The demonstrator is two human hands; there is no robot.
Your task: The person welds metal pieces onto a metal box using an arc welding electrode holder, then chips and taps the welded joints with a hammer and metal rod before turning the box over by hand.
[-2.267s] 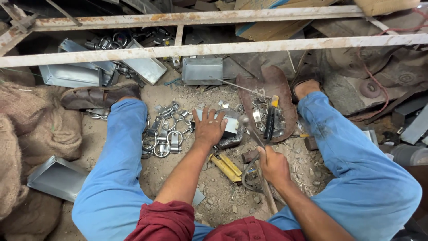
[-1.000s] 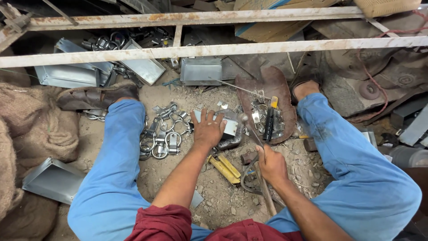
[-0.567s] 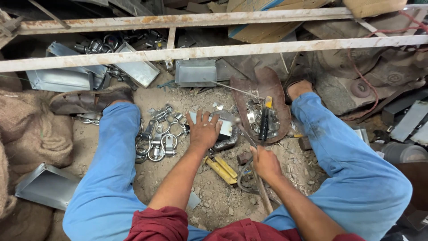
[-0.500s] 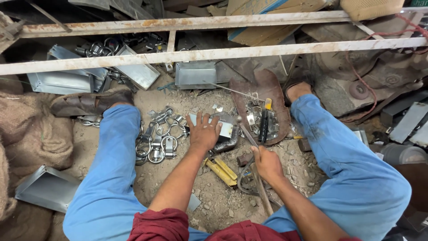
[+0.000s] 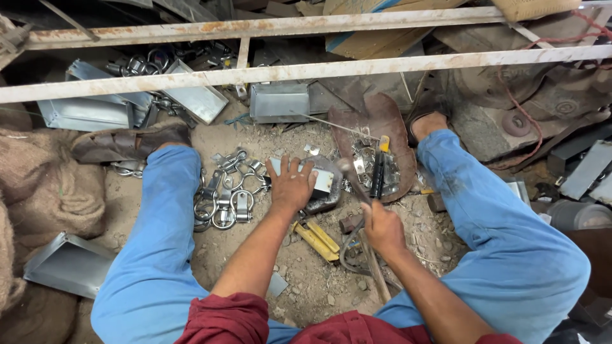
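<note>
Pressing left hand (image 5: 292, 186) spread on metal piece (image 5: 322, 181), raising hammer (image 5: 354, 185) higher in closed right hand (image 5: 382, 226).

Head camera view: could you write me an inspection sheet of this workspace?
Surface: bare dirt floor strewn with small stones.
Job's things: small metal plate on a dark block, pressed by left hand; hammer gripped in right hand.
Clutter: pile of shiny metal shackles; yellow-handled pliers; sandal holding small metal pieces.
Hands: both bare.
Cables: dark loop of cable below the right hand.
Surroundings: rusty white bars, folded sheet-metal trays, burlap sacks.
</note>
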